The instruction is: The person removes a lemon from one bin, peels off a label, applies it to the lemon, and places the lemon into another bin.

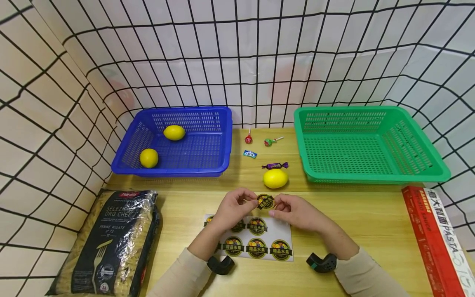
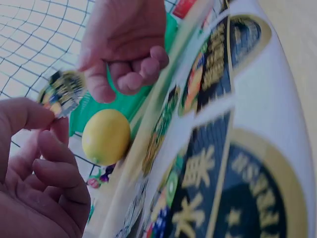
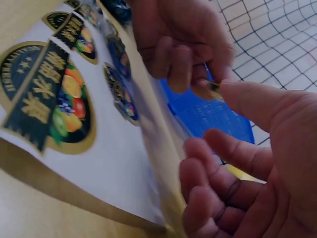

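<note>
Left hand pinches a sticker near “精品水果” labels.

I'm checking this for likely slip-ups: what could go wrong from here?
The loose sticker, pinched in the left hand with the right hand close beside it, might crease or stick to itself.
The lemon on the table just beyond the hands could roll if bumped, perhaps against the purple-wrapped candy.
The left hand is over part of the sticker sheet, so a brush could shift it.
</note>
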`<state>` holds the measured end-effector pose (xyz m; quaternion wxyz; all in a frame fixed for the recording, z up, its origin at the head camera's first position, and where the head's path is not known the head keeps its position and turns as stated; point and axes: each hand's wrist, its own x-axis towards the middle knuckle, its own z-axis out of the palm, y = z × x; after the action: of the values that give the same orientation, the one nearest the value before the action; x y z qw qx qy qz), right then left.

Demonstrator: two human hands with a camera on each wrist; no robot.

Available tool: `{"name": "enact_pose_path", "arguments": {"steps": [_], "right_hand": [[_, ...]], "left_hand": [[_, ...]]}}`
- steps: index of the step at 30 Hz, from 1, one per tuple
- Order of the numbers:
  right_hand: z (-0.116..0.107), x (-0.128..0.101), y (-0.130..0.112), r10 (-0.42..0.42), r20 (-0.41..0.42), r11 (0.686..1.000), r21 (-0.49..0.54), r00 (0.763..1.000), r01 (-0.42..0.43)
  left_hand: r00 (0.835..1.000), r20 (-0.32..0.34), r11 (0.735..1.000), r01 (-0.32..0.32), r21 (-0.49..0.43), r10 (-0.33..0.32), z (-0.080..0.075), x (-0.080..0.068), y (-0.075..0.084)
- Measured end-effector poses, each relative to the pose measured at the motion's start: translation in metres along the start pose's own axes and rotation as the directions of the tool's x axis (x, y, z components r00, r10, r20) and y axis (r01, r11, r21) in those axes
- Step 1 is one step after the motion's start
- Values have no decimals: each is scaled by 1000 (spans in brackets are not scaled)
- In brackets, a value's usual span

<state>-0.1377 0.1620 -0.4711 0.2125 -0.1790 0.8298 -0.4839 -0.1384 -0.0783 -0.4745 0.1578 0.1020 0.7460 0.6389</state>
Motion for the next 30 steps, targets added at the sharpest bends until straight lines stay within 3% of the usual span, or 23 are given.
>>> {"name": "enact_pose_path", "arguments": {"steps": [3,7,13,16,19,21,26,30], "right_hand": [[4,1,-1,-8,-9,1000,-1,1000,8],[10,2,-4,-12,-54,997,81,998,17],[15,5,-3,27,-89,981,196,996,-10],[16,6,-2,36,-99,983,182,994,-17],[17,5,-2,33,-100,994,107,994,-22],[17,4,-3,21,-89,999,48,996,-17],[15,1,-8,10,-56,1000,-13,998,-11],[12,2,-8,28,-71,1000,-4,997,-29]], "left_hand": [[999,-27,990,40,-136,-44,2,1,2],[995,-40,963,83,-256,-96,8,3,1],[992,-33,956,105,-274,-119,16,2,-1],[995,-54,978,70,-195,-82,17,0,-1],[995,-101,998,-17,-67,10,15,-2,0],[988,-123,996,-90,17,91,14,-3,1],[956,-99,942,-250,223,277,12,3,8],[939,-48,882,-301,363,340,8,15,18]]}}
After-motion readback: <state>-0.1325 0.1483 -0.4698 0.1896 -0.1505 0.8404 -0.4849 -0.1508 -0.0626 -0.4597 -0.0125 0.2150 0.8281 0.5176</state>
